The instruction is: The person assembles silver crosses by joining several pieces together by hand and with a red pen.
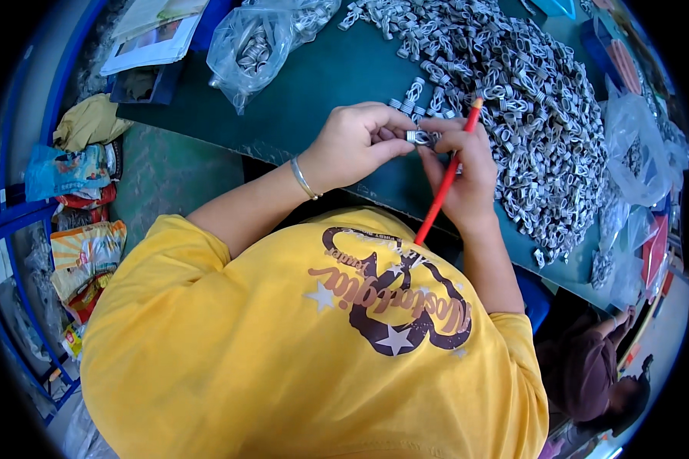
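Observation:
My left hand [352, 149], with a bracelet at its wrist, pinches a small silver loop-shaped metal fitting [418, 138] at the table's near edge. The fingertips of my right hand [467, 172] meet the same fitting from the other side. A red pencil [439, 200] is tucked in my right hand, slanting from upper right to lower left. Just beyond my fingers lie a few loose fittings of the same kind [414, 89]. They border a large heap of such fittings [524, 99] that spreads to the right. Fingers hide part of the held fitting.
Clear plastic bags with metal parts [251, 50] lie on the green table [207, 115] at the back left. Papers [155, 38] rest on a box beside them. More plastic bags [637, 153] edge the heap at right. A co-worker [589, 375] is at lower right.

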A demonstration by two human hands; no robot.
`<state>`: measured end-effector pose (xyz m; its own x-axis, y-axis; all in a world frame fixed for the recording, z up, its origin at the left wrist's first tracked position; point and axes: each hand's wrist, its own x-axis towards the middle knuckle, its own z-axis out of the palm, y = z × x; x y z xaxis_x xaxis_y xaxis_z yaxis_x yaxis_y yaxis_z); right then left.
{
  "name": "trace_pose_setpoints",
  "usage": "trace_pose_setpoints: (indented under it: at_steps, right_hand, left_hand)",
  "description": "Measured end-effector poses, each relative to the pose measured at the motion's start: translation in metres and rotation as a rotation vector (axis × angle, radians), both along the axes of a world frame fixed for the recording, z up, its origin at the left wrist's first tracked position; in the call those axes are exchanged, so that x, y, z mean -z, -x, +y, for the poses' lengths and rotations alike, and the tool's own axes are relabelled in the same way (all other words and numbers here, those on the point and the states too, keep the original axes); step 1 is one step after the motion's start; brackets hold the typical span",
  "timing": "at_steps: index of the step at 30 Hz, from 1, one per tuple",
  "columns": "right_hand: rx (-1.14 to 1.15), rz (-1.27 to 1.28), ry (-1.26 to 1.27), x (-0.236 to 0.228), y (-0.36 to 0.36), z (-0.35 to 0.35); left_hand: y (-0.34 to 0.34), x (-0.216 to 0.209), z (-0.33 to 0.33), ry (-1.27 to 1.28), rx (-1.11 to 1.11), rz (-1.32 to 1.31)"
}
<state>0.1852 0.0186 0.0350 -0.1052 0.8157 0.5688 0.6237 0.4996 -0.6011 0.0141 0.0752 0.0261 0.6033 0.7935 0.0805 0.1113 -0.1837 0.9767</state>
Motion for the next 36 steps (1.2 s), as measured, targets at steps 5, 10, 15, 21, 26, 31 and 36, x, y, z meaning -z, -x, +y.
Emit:
trace_pose_setpoints:
  at_steps: [5,10,15,21,26,31,36]
  right_hand:
    - [0.074,0.630,0.349,0.002,-0.006,-0.015]
    - [-0.016,0.961,0.559,-0.002,0.002,-0.019]
    - [-0.201,1.093,0.514,0.013,0.001,-0.021]
    - [-0.253,0.970,0.362,0.016,0.002,-0.023]
    - [-0.121,0.743,0.138,0.008,0.000,-0.024]
    - [-0.097,0.644,0.022,0.000,0.004,-0.024]
    - [-0.095,0.622,0.012,-0.008,0.012,-0.022]
  left_hand:
    - [0.010,-0.001,-0.002,0.058,-0.006,-0.047]
    - [0.008,-0.008,-0.008,0.209,0.014,-0.211]
    - [0.009,-0.021,-0.014,0.211,0.045,-0.287]
    - [0.010,-0.022,-0.014,-0.106,0.060,-0.189]
    - [0.010,-0.018,-0.016,0.037,0.032,-0.188]
    - [0.009,-0.013,-0.018,0.419,0.037,-0.297]
    - [0.008,-0.008,-0.019,0.557,0.039,-0.315]
